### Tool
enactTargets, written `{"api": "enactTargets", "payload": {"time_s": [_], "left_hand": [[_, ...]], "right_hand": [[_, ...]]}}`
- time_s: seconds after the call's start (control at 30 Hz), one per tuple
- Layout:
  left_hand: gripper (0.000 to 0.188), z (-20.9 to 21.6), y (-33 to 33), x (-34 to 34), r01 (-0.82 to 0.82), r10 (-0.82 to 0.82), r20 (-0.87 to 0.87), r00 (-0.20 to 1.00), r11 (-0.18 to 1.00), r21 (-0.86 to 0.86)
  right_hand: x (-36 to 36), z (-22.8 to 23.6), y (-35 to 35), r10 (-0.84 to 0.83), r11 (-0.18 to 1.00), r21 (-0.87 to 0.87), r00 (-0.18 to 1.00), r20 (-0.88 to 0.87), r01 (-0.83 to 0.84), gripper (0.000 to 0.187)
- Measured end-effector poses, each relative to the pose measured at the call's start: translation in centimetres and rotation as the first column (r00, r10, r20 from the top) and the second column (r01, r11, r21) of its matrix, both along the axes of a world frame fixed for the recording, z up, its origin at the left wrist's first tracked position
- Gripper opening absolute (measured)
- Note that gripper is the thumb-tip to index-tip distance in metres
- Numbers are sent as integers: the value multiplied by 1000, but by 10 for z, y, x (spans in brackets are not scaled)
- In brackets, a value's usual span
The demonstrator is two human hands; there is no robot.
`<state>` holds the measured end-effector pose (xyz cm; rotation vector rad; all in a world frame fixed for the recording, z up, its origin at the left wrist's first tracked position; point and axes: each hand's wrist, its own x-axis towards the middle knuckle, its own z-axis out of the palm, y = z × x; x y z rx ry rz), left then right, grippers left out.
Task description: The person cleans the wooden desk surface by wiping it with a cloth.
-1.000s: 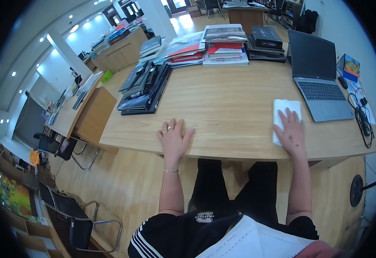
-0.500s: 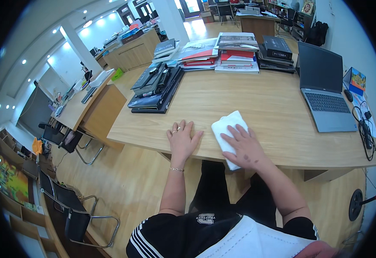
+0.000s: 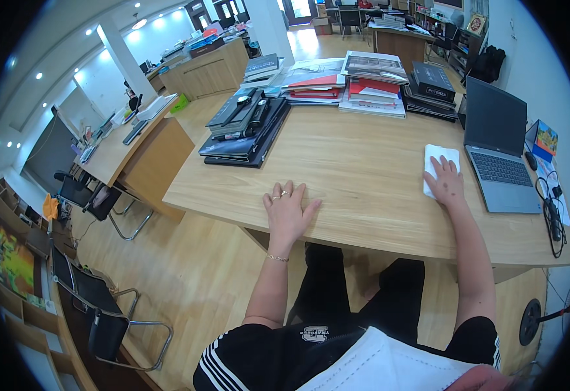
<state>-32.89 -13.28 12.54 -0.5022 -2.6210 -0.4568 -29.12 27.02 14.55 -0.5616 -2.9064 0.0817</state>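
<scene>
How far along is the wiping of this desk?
In hand: the right hand presses a white cloth flat beside the laptop. The left hand rests flat on the wooden desk. No dirt shows, so done or remaining areas can't be judged; the books sit untouched.

Open-plan office, long wooden counter with open laptop, stacked books and catalogues, more desks, cantilever chairs, ceiling downlights
</scene>
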Motion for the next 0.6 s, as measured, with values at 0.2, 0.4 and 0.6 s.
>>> {"api": "enactTargets", "payload": {"time_s": [0.2,0.4,0.6], "left_hand": [[59,5,-3,2,-3,3,-2,1000,1000,5],[58,0,-4,-1,-15,15,-17,1000,1000,-7],[58,-2,6,1,103,-99,-30,995,977,189]], "right_hand": [[-32,2,-75,179,983,-25,984,-10,-179,71],[-25,4,-183,533,843,-63,846,-24,-534,68],[-44,-11,-163,722,468,-418,609,-327,-779,54]]}}
